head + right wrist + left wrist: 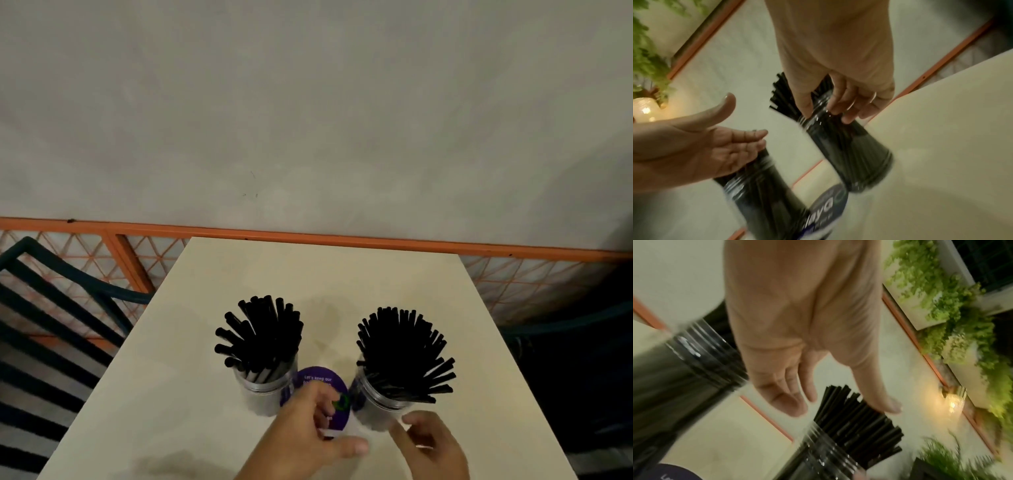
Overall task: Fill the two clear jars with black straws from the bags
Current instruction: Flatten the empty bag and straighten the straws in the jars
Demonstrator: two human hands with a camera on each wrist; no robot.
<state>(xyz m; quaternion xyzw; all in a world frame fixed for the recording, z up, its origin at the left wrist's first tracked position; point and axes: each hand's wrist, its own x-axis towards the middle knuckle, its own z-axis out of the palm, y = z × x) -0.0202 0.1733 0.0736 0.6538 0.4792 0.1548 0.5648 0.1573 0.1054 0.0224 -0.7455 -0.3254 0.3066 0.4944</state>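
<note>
Two clear jars stand on the white table (308,274), both packed with black straws that fan out above their rims. The left jar (265,385) is also in the right wrist view (764,191); the right jar (387,404) shows there too (851,154). My left hand (342,425) hovers between the jars, palm bare, fingers relaxed and thumb out (746,116), holding nothing. My right hand (406,428) is at the near side of the right jar, fingers loosely spread, tips at its neck (826,116). No bags are in view.
A purple round label (322,387) lies between the jars. Dark slatted chairs stand left (68,308) and right (555,325) of the table. An orange rail (308,236) and a grey wall run behind it. Plants (951,305) and a lit lamp (952,404) hang overhead.
</note>
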